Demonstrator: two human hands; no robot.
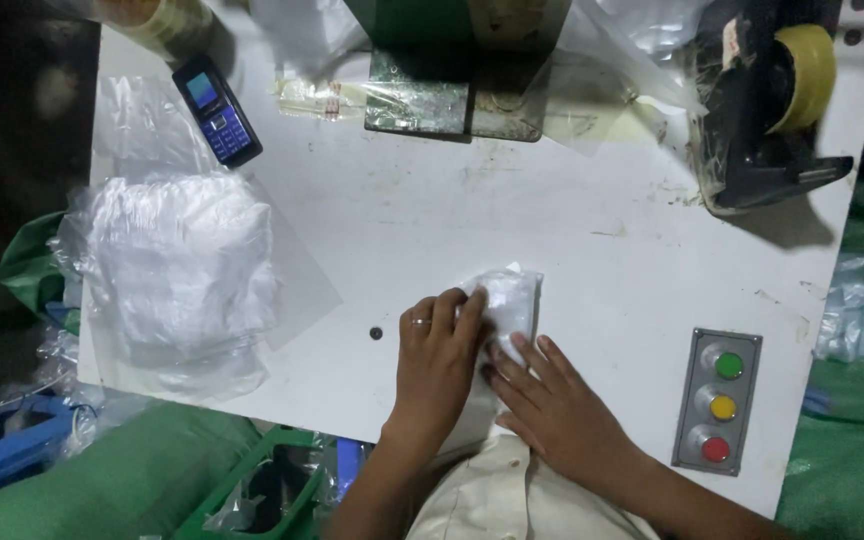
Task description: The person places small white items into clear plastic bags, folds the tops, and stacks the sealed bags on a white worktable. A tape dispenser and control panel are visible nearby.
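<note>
A small white folded item in clear plastic wrap [510, 296] lies on the white table [572, 230] near its front edge. My left hand [436, 355], with a ring on one finger, lies flat on the item's left side, fingers pressing it down. My right hand [550, 402] rests just below and to the right, its fingertips touching the item's lower edge. Neither hand lifts it; both press it against the tabletop.
A pile of clear plastic bags [182, 275] sits at the left. A blue mobile phone [218, 110] lies at the back left. A machine base [455, 95] stands at the back, a tape dispenser [767, 100] at the back right. A three-button panel [720, 400] is at the right front.
</note>
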